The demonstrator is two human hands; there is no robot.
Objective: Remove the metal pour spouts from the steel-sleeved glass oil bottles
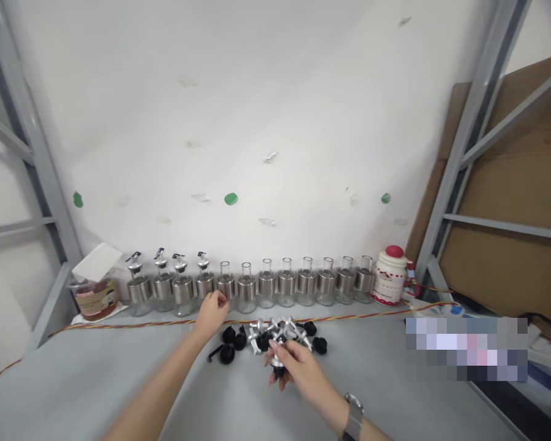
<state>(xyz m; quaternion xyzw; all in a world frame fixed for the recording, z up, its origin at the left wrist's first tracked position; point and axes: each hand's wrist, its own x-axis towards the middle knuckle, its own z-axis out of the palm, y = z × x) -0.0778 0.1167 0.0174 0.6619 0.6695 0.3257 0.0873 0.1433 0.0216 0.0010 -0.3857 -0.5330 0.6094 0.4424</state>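
Note:
My left hand (pixel 213 308) is in front of the bottle row, its fingers curled against or just before the lower part of an uncapped bottle (pixel 226 282). Whether it grips that bottle is hidden. In my right hand (pixel 298 361) is a silver pour spout (pixel 278 366), held with its black stopper downward. Just beyond lies a pile of silver pour spouts (pixel 284 327), with black caps (pixel 228 353) mostly to its left. To the left of the uncapped bottle, several bottles (pixel 182 291) of glass and steel have spouts fitted; others (pixel 307 282) to the right show bare glass necks.
A red-and-white canister (pixel 389 278) stands at the row's right end, a labelled tub (pixel 96 298) at its left. A twisted wire (pixel 165 323) crosses the grey table (pixel 362 367) before the bottles. Metal posts (pixel 463 135) flank the white wall.

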